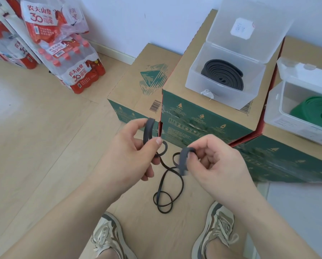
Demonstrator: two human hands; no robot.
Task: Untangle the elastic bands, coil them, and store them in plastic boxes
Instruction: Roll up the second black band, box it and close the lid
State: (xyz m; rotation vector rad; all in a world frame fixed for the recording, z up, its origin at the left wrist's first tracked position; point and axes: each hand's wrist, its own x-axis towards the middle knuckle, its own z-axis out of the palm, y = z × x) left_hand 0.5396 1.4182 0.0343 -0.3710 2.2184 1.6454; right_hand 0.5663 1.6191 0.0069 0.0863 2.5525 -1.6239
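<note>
We pinch a thin dark grey elastic band (183,161) in both hands. Our left hand (135,146) grips one loop between thumb and fingers, and our right hand (218,161) curls round another fold. Below both grips the rest trails down in twisted loops. Beyond the grips, on green-printed cardboard cartons (203,116), an open clear plastic box (197,77) holds a coiled black band (223,75). To its right, a second clear box (276,109) holds a coiled green band (317,109).

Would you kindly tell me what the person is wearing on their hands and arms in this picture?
Nothing: the left hand and right hand are bare, with no gloves, rings or watch showing. Both forearms are uncovered to the frame's edge, with no sleeve in view.
</note>
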